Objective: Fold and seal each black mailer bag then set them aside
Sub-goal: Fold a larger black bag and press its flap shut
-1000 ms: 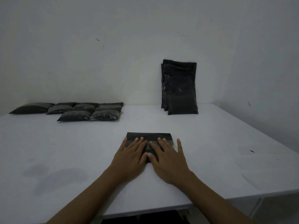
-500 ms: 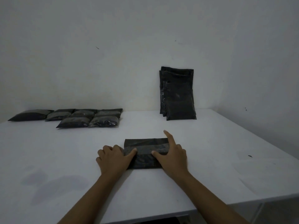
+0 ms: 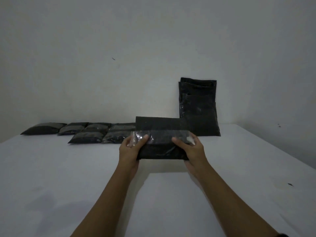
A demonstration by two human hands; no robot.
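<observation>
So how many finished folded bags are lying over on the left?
6 folded bags that I can make out: one far left, three in the back row, two in front. The held bag may hide more.

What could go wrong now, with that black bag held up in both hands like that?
The left hand and right hand grip only the ends of the folded mailer bag, so its raised flap might spring open. The clear tape sticking out past both ends may cling to fingers or crease. Setting it down carelessly could nudge the sealed bags at the table's left.
</observation>
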